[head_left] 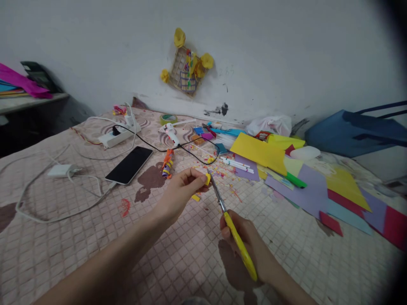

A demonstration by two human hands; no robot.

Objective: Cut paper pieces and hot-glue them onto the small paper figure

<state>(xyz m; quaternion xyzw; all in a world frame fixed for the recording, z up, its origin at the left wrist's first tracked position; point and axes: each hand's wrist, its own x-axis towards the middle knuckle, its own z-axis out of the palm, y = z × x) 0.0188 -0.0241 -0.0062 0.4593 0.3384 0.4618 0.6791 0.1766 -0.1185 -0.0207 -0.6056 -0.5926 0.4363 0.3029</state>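
The left hand [183, 186] pinches a little yellow piece [208, 179] between thumb and finger, so its fingers are almost closed, with just the piece in between. The piece sticks out at about three o'clock from those fingertips, and its long side seems to run from twelve to six. The right hand [254, 243] has its fingers wrapped around the yellow handle of the scissors [220, 200]. The scissors make one long line, with the handle end at five o'clock and the tip at eleven. The blades look close together, and the tip is right beside the yellow piece; I can't tell if they touch. The left hand is nearer to the piece, and from the right hand it lies at eleven o'clock. Another small yellow strip [196, 198] lies on the cloth [178, 258] at seven o'clock from the piece. The phone [129, 165] is at nine o'clock, the glue gun [172, 136] at eleven, and a big yellow sheet [259, 152] at two.
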